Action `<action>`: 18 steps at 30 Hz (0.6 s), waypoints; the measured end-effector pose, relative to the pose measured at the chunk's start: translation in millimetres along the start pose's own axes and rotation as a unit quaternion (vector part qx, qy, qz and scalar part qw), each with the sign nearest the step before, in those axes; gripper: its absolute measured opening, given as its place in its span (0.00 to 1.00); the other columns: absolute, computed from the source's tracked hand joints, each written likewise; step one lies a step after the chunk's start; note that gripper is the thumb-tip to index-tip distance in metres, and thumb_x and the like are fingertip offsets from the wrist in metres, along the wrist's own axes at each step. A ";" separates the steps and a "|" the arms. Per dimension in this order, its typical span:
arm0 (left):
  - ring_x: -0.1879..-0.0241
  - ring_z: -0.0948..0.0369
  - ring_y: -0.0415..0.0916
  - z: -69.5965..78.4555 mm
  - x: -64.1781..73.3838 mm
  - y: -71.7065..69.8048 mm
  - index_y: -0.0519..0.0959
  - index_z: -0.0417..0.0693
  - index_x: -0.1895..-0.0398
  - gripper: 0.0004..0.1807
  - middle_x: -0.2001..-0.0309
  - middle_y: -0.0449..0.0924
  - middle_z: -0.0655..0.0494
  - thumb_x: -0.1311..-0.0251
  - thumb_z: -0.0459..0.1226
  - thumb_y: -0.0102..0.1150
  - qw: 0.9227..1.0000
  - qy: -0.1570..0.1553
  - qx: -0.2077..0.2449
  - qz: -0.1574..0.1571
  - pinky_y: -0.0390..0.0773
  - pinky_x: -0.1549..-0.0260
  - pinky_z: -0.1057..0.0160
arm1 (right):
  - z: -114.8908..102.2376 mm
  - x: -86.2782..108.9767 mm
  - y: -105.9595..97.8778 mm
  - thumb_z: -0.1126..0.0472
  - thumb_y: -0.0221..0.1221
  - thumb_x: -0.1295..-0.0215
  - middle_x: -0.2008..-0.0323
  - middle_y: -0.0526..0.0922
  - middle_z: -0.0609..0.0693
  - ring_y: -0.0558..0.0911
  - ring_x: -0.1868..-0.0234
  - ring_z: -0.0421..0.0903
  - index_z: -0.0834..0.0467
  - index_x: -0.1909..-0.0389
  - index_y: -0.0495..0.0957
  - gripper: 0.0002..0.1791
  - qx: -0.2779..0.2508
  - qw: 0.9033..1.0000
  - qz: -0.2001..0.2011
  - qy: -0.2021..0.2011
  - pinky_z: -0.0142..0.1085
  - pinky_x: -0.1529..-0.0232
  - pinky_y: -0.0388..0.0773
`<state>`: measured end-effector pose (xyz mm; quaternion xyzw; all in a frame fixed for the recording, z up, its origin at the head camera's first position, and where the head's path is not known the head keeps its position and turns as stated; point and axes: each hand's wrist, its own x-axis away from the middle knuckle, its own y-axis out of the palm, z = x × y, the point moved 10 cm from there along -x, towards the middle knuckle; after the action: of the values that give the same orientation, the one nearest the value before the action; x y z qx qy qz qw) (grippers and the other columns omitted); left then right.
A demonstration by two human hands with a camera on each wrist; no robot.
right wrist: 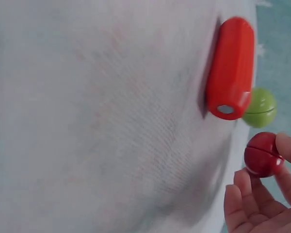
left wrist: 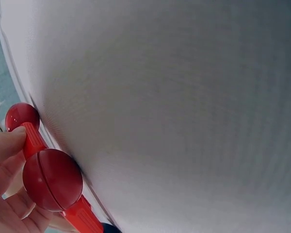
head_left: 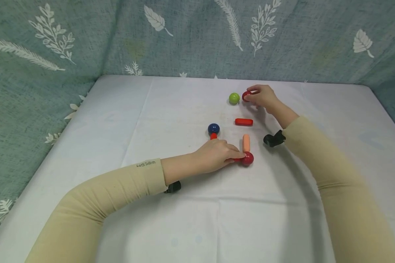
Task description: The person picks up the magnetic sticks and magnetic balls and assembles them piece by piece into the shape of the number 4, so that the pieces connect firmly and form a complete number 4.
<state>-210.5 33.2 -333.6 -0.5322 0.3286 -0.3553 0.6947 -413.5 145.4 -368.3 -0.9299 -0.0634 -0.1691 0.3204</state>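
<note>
My left hand (head_left: 214, 157) pinches a short red rod (left wrist: 34, 141) between a red ball (head_left: 247, 159) and a larger-looking red ball (left wrist: 52, 179). From that second ball another red rod (head_left: 213, 136) runs to a dark blue ball (head_left: 213, 128), so these pieces form a bent chain. The fingers hide the chain's middle in the head view. Farther back, my right hand (head_left: 263, 97) holds a loose red ball (right wrist: 263, 154) between thumb and fingers. Beside it is a green ball (head_left: 234, 98).
A loose red rod (head_left: 244, 122) lies on the white cloth (head_left: 171, 226), a hole visible in its end (right wrist: 225, 109). One peach rod (head_left: 246, 143) extends back from the front red ball; whether they are joined I cannot tell. A patterned curtain (head_left: 191, 40) stands behind the table.
</note>
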 end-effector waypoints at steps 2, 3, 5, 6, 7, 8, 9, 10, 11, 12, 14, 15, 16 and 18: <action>0.57 0.63 0.78 -0.1 -0.1 0.5 0.78 0.56 0.48 0.17 0.54 0.81 0.61 0.42 0.36 0.58 1.000 0.000 0.001 -0.001 0.72 0.64 0.69 | 0.6 6.1 -1.7 0.54 0.53 0.36 0.39 0.66 0.56 0.70 0.49 0.48 0.54 0.35 0.62 0.28 -0.005 1.000 -0.002 -0.003 0.37 0.49 0.71; 0.56 0.63 0.78 -0.2 -0.2 0.6 0.78 0.56 0.48 0.17 0.54 0.81 0.61 0.42 0.36 0.58 1.000 0.000 0.001 -0.002 0.73 0.64 0.69 | 0.6 9.7 -1.8 0.54 0.53 0.36 0.39 0.66 0.57 0.71 0.48 0.48 0.55 0.35 0.61 0.29 -0.009 1.000 -0.007 -0.006 0.38 0.47 0.71; 0.56 0.63 0.78 -0.1 -0.3 0.8 0.78 0.56 0.48 0.17 0.54 0.81 0.61 0.41 0.36 0.58 1.000 0.000 0.000 -0.003 0.73 0.64 0.69 | 2.3 17.1 -1.6 0.53 0.53 0.36 0.39 0.66 0.58 0.71 0.46 0.50 0.56 0.35 0.60 0.29 -0.017 1.000 -0.018 -0.006 0.39 0.44 0.70; 0.56 0.63 0.78 -0.1 -0.3 0.9 0.78 0.56 0.48 0.17 0.54 0.81 0.61 0.41 0.36 0.58 1.000 -0.001 0.000 -0.003 0.73 0.64 0.69 | 3.6 21.0 -1.4 0.53 0.53 0.36 0.39 0.66 0.58 0.71 0.45 0.51 0.57 0.35 0.60 0.30 -0.020 1.000 -0.024 -0.005 0.40 0.43 0.69; 0.57 0.63 0.78 -0.3 -0.3 1.0 0.78 0.56 0.48 0.17 0.54 0.81 0.61 0.41 0.36 0.58 1.000 -0.001 0.000 -0.004 0.73 0.64 0.69 | 5.1 25.6 -1.1 0.53 0.53 0.36 0.39 0.66 0.59 0.70 0.44 0.51 0.58 0.35 0.59 0.30 -0.024 0.999 -0.029 -0.002 0.41 0.43 0.69; 0.57 0.62 0.78 -0.2 -0.1 1.0 0.78 0.56 0.48 0.17 0.54 0.81 0.61 0.41 0.36 0.58 1.000 -0.002 -0.001 -0.005 0.73 0.65 0.69 | 6.7 30.1 -0.6 0.53 0.53 0.36 0.40 0.66 0.59 0.70 0.44 0.52 0.59 0.35 0.58 0.31 -0.029 0.999 -0.034 0.001 0.41 0.42 0.68; 0.58 0.62 0.78 -0.1 -0.1 0.8 0.78 0.56 0.48 0.17 0.54 0.81 0.61 0.41 0.36 0.58 1.000 -0.001 -0.001 -0.005 0.73 0.65 0.69 | 8.2 34.6 0.6 0.53 0.54 0.36 0.40 0.66 0.60 0.71 0.44 0.52 0.60 0.35 0.58 0.31 -0.031 0.999 -0.041 0.001 0.42 0.42 0.68; 0.58 0.62 0.78 -0.1 -0.1 0.7 0.78 0.56 0.48 0.17 0.54 0.81 0.61 0.41 0.36 0.58 1.000 -0.001 -0.001 -0.004 0.73 0.65 0.69 | 10.3 39.3 1.8 0.53 0.54 0.36 0.40 0.66 0.60 0.71 0.44 0.53 0.61 0.36 0.58 0.31 -0.033 0.998 -0.047 0.005 0.42 0.42 0.68; 0.58 0.62 0.78 0.1 -0.2 0.5 0.78 0.56 0.48 0.17 0.54 0.81 0.61 0.41 0.36 0.58 1.000 -0.001 -0.001 -0.004 0.73 0.65 0.69 | 11.9 43.8 3.3 0.53 0.54 0.36 0.41 0.66 0.60 0.71 0.44 0.53 0.62 0.36 0.58 0.31 -0.036 0.998 -0.052 0.004 0.42 0.42 0.68; 0.58 0.62 0.78 0.1 -0.3 0.4 0.78 0.56 0.48 0.17 0.54 0.81 0.61 0.41 0.36 0.58 1.000 -0.001 -0.001 -0.004 0.73 0.66 0.69 | 13.9 48.0 4.8 0.54 0.54 0.36 0.41 0.66 0.61 0.71 0.45 0.53 0.62 0.37 0.58 0.30 -0.037 0.998 -0.057 0.005 0.42 0.42 0.68; 0.59 0.62 0.78 0.0 -0.4 0.5 0.78 0.57 0.48 0.17 0.54 0.81 0.61 0.41 0.36 0.58 1.000 -0.002 -0.001 -0.004 0.72 0.66 0.69 | 17.4 56.5 8.2 0.53 0.55 0.37 0.43 0.67 0.61 0.73 0.47 0.53 0.63 0.39 0.59 0.30 -0.031 0.997 -0.070 0.001 0.42 0.43 0.69; 0.59 0.62 0.78 -0.2 -0.5 0.7 0.78 0.57 0.48 0.17 0.54 0.81 0.61 0.41 0.36 0.58 1.000 -0.003 -0.001 -0.004 0.72 0.66 0.69 | 18.9 60.5 10.1 0.53 0.56 0.37 0.43 0.67 0.60 0.73 0.48 0.52 0.63 0.40 0.60 0.29 -0.029 0.997 -0.077 -0.001 0.42 0.43 0.69; 0.59 0.62 0.78 -0.4 -0.5 0.9 0.78 0.57 0.48 0.17 0.54 0.81 0.61 0.41 0.36 0.58 1.000 -0.005 -0.001 -0.005 0.72 0.66 0.69 | 20.7 64.2 11.9 0.53 0.56 0.38 0.44 0.68 0.60 0.74 0.49 0.52 0.63 0.41 0.61 0.29 -0.027 0.996 -0.083 -0.003 0.42 0.43 0.69; 0.59 0.62 0.78 -1.1 -0.4 1.7 0.78 0.57 0.47 0.18 0.54 0.81 0.62 0.41 0.37 0.58 1.000 -0.008 0.001 -0.009 0.72 0.66 0.69 | 24.0 71.1 15.4 0.53 0.57 0.38 0.45 0.69 0.60 0.75 0.52 0.50 0.63 0.42 0.63 0.28 -0.016 0.995 -0.098 -0.008 0.42 0.44 0.69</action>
<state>-211.3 33.3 -335.4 -0.5374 0.3181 -0.3574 0.6945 -337.0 148.9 -369.6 -0.9256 -0.1538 -0.1929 0.2872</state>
